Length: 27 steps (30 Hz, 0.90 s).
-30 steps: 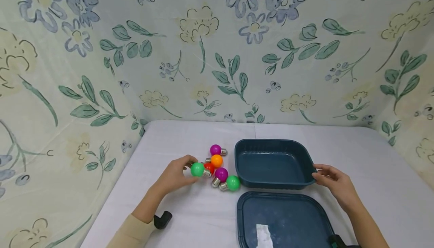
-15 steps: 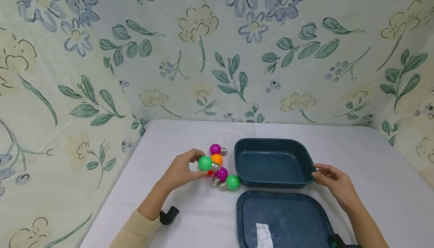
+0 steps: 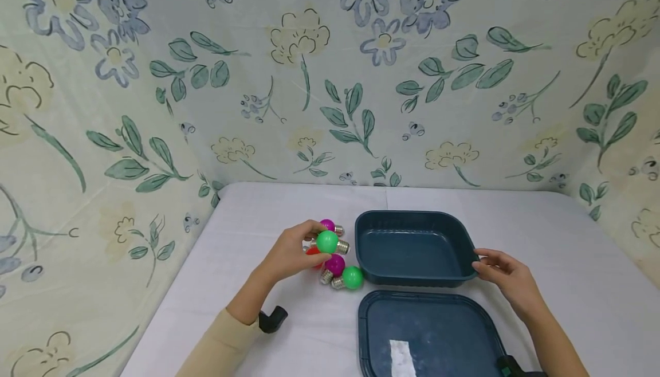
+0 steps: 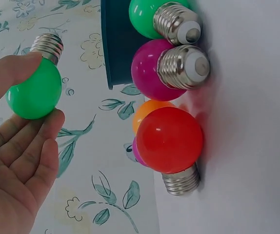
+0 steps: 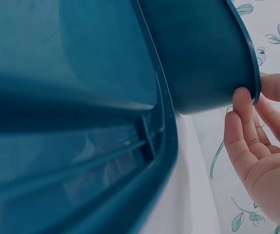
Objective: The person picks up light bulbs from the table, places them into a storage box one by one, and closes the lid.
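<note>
Head view: left hand (image 3: 294,256) has a green bulb (image 3: 327,242) pinched, thumb on one side of the globe, fingertips on the other. Bulb is held off the table (image 3: 309,331), left of the dark blue box (image 3: 415,255), metal screw base (image 4: 48,46) toward it. Right hand (image 3: 510,285) grips the box's right-end rim.

Handling, best guess: bulb is light, rigid, smooth; globe could slip if pinched off-centre. Glass or plastic? Can't tell, so treat as fragile: light squeeze across the globe's widest part, or hold by the ridged base for better bite. Box looks stiff and light; rim is the natural hold.

Left wrist view: red bulb (image 4: 169,141) lies clear for a globe pinch; orange bulb (image 4: 150,114) sits partly behind it, harder to get at.
</note>
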Each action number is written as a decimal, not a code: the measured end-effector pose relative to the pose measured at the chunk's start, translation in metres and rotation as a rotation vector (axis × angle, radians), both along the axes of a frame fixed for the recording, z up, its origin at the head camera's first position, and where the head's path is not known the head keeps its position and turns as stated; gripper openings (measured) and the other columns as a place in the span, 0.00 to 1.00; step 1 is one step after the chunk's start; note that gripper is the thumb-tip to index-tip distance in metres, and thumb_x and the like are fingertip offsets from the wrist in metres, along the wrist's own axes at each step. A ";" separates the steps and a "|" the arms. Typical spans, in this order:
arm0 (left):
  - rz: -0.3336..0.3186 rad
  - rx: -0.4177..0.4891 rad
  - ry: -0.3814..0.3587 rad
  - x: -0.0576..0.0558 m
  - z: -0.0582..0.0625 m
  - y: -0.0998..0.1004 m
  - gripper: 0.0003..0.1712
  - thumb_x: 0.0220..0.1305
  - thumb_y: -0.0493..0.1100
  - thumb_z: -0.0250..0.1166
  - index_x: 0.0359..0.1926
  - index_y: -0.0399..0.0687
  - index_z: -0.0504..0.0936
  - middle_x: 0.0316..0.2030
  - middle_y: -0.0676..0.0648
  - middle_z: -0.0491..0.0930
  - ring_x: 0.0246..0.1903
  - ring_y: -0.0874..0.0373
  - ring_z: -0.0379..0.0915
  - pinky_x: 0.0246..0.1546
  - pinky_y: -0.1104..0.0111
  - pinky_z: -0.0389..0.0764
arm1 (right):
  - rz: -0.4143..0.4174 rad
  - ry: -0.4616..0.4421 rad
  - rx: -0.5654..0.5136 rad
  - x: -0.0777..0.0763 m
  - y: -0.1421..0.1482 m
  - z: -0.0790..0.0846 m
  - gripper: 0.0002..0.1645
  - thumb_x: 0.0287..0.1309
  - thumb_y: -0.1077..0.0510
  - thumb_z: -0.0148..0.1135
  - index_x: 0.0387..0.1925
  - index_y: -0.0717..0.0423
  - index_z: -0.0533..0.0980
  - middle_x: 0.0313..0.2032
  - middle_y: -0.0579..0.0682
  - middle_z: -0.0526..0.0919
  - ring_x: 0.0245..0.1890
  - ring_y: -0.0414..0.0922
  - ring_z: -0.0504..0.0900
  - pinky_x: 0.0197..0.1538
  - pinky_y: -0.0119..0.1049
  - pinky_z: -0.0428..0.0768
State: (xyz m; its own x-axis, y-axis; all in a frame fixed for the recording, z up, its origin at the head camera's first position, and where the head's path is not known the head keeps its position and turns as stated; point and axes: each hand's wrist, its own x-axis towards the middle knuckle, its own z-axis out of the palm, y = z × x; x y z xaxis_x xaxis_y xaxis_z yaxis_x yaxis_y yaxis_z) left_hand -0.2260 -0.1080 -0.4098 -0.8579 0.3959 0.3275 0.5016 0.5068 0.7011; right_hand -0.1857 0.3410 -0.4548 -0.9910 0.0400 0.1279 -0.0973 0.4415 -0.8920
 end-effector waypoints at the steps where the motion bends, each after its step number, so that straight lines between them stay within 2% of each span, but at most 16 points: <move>1: -0.008 0.005 -0.006 -0.001 0.001 0.003 0.26 0.52 0.42 0.76 0.51 0.47 0.76 0.46 0.51 0.81 0.46 0.54 0.77 0.47 0.54 0.80 | -0.002 -0.001 -0.002 0.000 0.000 0.000 0.28 0.66 0.54 0.61 0.60 0.68 0.70 0.39 0.53 0.78 0.36 0.35 0.82 0.40 0.29 0.81; 9: -0.050 0.032 -0.071 -0.008 0.006 0.021 0.25 0.54 0.42 0.74 0.52 0.47 0.76 0.46 0.51 0.81 0.48 0.51 0.76 0.46 0.54 0.81 | -0.008 -0.012 0.002 0.001 0.001 0.002 0.29 0.66 0.52 0.62 0.60 0.68 0.70 0.39 0.49 0.78 0.37 0.33 0.82 0.40 0.29 0.81; 18: -0.133 0.024 -0.006 -0.014 0.009 0.049 0.25 0.54 0.43 0.75 0.52 0.45 0.77 0.47 0.51 0.81 0.47 0.57 0.77 0.51 0.54 0.78 | -0.011 -0.016 0.004 0.001 0.001 0.003 0.30 0.66 0.52 0.62 0.60 0.68 0.70 0.39 0.50 0.78 0.37 0.34 0.81 0.41 0.29 0.81; 20: -0.141 0.007 0.002 -0.016 0.010 0.055 0.26 0.55 0.44 0.75 0.53 0.45 0.77 0.47 0.51 0.80 0.46 0.58 0.76 0.52 0.57 0.78 | -0.012 -0.019 0.008 0.002 0.000 0.003 0.30 0.66 0.51 0.61 0.61 0.68 0.70 0.39 0.49 0.77 0.37 0.34 0.81 0.41 0.29 0.81; 24: -0.156 -0.010 -0.018 -0.018 0.011 0.065 0.27 0.55 0.46 0.74 0.54 0.47 0.76 0.46 0.54 0.80 0.46 0.61 0.76 0.52 0.61 0.77 | -0.016 -0.021 0.017 0.002 -0.001 0.003 0.30 0.66 0.50 0.61 0.61 0.67 0.70 0.39 0.48 0.77 0.37 0.34 0.80 0.41 0.28 0.80; 27: -0.156 -0.004 -0.050 -0.020 0.010 0.071 0.27 0.55 0.47 0.74 0.54 0.49 0.76 0.45 0.56 0.80 0.46 0.62 0.75 0.51 0.59 0.78 | -0.014 -0.016 0.016 0.002 -0.001 0.003 0.30 0.66 0.51 0.61 0.60 0.68 0.70 0.38 0.48 0.77 0.37 0.34 0.81 0.41 0.29 0.81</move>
